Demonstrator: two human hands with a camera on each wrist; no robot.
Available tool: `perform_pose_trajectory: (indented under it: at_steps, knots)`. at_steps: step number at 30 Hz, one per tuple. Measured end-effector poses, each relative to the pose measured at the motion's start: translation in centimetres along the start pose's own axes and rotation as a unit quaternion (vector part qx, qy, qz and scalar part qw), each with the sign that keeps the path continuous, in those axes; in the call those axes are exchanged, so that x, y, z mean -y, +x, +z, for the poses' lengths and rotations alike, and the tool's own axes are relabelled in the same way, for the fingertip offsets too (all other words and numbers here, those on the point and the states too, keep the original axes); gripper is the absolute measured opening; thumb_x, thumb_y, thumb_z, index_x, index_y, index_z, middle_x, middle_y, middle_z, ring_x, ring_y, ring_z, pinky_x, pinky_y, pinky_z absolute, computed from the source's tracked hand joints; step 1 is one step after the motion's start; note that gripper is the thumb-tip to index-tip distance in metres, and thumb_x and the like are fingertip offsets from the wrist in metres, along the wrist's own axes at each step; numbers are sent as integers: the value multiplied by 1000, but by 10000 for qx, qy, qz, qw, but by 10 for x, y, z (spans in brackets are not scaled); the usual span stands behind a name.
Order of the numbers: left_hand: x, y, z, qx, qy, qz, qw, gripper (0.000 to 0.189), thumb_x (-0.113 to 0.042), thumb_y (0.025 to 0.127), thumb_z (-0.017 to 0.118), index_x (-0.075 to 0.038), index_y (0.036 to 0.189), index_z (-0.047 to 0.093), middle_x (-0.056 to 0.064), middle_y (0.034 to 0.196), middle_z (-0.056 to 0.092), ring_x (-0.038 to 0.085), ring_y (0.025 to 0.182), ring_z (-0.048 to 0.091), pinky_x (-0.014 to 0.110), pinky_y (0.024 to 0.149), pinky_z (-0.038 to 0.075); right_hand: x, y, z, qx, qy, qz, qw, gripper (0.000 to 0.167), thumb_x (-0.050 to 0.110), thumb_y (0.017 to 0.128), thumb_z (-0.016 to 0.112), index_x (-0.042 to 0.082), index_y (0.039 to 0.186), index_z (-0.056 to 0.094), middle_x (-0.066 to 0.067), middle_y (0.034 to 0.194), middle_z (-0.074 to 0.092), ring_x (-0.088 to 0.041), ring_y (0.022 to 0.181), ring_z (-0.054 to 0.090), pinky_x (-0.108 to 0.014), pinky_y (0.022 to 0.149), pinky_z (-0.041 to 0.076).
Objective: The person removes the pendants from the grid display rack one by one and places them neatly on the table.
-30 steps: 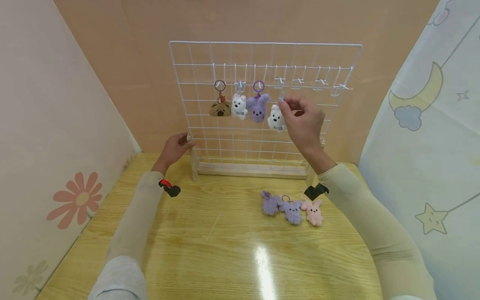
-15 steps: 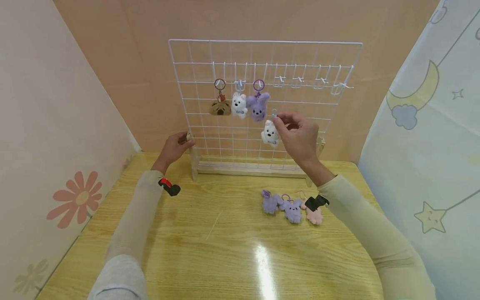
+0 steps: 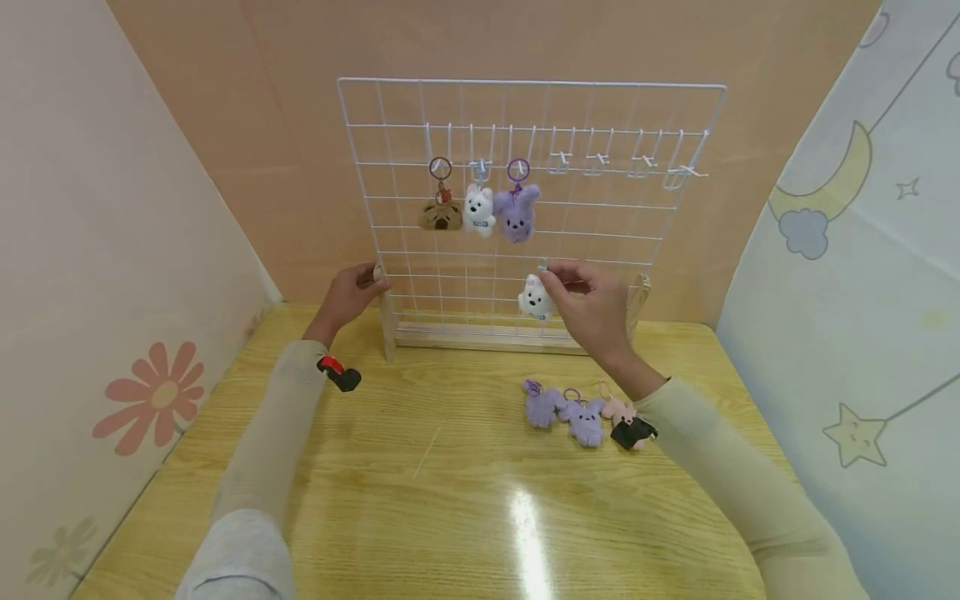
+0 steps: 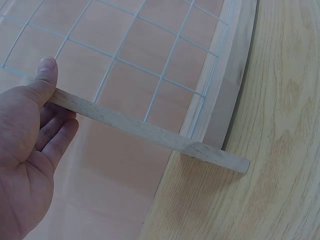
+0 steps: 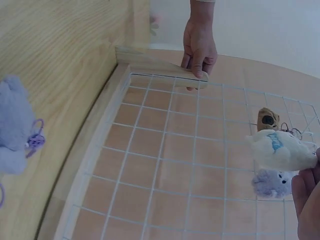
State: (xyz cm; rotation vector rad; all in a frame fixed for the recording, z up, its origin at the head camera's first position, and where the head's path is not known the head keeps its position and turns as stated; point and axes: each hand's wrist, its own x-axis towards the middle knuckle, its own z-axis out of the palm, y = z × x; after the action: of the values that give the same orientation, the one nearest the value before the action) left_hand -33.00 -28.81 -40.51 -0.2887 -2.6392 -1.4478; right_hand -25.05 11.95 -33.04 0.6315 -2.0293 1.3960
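Note:
My right hand (image 3: 597, 310) pinches the top of a white plush keychain (image 3: 535, 298), which hangs in front of the lower part of the wire grid rack (image 3: 577, 231). Its blue clasp is mostly covered by the fingers. In the right wrist view the same white plush keychain (image 5: 280, 150) shows a blue mark. On the rack's left side, my left hand (image 3: 349, 295) grips the upper end of the wooden upright (image 4: 125, 122), thumb on one face and fingers round the other. A brown keychain (image 3: 440, 217), another white plush keychain (image 3: 478, 210) and a purple one (image 3: 516, 215) hang from hooks.
Several bare white hooks (image 3: 597, 162) run along the rack's upper right. On the wooden table (image 3: 360, 483) lie two purple plush keychains (image 3: 585, 423) and a pink one (image 3: 618, 410), partly covered by the right wrist's black camera. Patterned walls flank the table.
My right hand has come down and slightly left from near the hooks, carrying the white plush keychain with it. The left hand has stayed at the upright.

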Motion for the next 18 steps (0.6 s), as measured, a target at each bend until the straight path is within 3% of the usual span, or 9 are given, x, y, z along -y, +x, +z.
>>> perform_pose_trajectory:
  at_steps: [10,18]
  knots:
    - [0,-1,-1,40,-71,8,10000,65,-34,102,65,4,151,45,24,144,56,39,133,55,53,109,47,-15,-27,5,313,31,-184,9993,9,11,95,76,4,98,80,-8,94,78,-13,81,73,-15,73,58]
    - [-2,-2,-1,31,-47,1,10000,64,-34,102,65,3,151,46,24,143,57,39,133,55,52,109,47,-21,-49,8,511,52,42,9987,10,14,95,76,5,99,80,-7,93,78,-14,79,73,-16,71,58]
